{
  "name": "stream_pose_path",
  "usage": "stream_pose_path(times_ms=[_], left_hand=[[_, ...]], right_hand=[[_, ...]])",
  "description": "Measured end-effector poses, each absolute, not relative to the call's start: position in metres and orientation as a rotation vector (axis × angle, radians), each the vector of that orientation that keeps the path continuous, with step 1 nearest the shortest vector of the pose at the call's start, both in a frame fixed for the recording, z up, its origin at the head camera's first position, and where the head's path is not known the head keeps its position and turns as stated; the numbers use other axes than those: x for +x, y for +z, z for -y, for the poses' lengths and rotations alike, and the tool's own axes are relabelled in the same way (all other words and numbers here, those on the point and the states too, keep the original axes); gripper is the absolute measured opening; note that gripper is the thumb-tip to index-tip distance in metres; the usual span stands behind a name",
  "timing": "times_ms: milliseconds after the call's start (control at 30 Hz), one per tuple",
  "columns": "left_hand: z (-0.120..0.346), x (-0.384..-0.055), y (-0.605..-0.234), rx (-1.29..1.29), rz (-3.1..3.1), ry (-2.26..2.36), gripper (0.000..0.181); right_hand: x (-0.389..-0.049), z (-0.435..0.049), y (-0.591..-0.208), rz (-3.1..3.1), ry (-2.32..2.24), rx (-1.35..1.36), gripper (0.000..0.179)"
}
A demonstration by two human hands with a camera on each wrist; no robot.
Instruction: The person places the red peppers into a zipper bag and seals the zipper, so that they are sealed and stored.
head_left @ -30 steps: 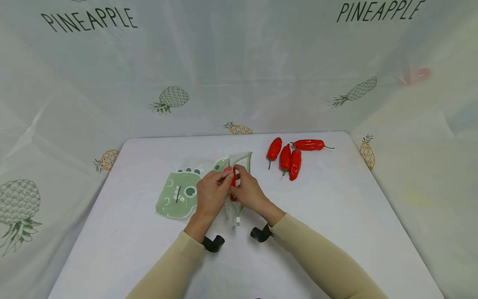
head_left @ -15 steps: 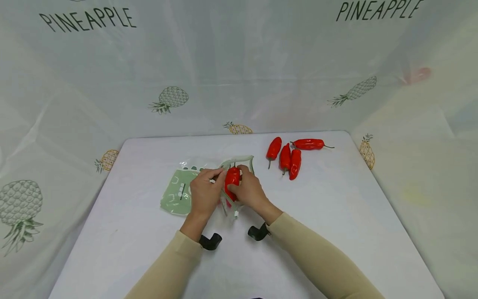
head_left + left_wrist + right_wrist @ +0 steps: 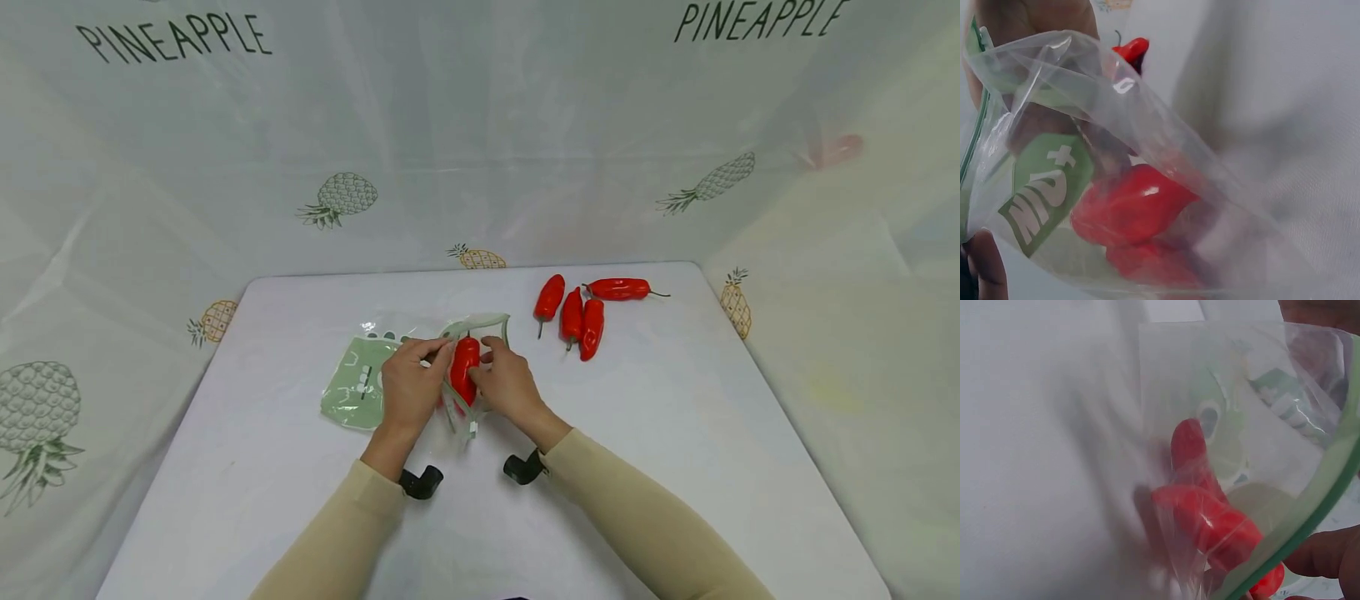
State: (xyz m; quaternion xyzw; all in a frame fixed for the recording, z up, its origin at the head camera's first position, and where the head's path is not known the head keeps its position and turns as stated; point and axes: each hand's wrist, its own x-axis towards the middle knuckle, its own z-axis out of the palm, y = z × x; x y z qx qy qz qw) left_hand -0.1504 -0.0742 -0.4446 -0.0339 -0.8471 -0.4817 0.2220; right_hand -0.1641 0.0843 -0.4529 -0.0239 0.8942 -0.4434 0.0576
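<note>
Left grip: clear bag pinched by its rim
Right grip: at the pepper – pinched or just touched, can't be told
Pepper: in the bag's mouth, mid-frame
Bagging step: pepper being tucked in, seemingly – mouth should be kept wide

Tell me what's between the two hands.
In the head view, a red pepper and part of a green-edged clear bag lie between the left hand and right hand.

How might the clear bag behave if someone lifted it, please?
The bag would probably flop, since its thin film creases. Its green rim may be stiffer, as it stands in a smooth curve. Weight would likely pull towards the peppers inside.
</note>
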Motion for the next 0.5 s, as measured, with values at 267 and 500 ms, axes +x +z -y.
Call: stream_pose_path(times_ms=[267, 500], left_hand=[[0.071, -0.153, -0.448, -0.087, 2.358, -1.295, 0.013], [0.069, -0.152, -0.447, -0.124, 2.388, -1.2, 0.014]], right_hand=[[-0.162, -0.095, -0.451, -2.761, -1.418, -0.085, 0.042], [-0.16, -0.106, -0.443, -2.769, -1.517, -0.136, 0.033]])
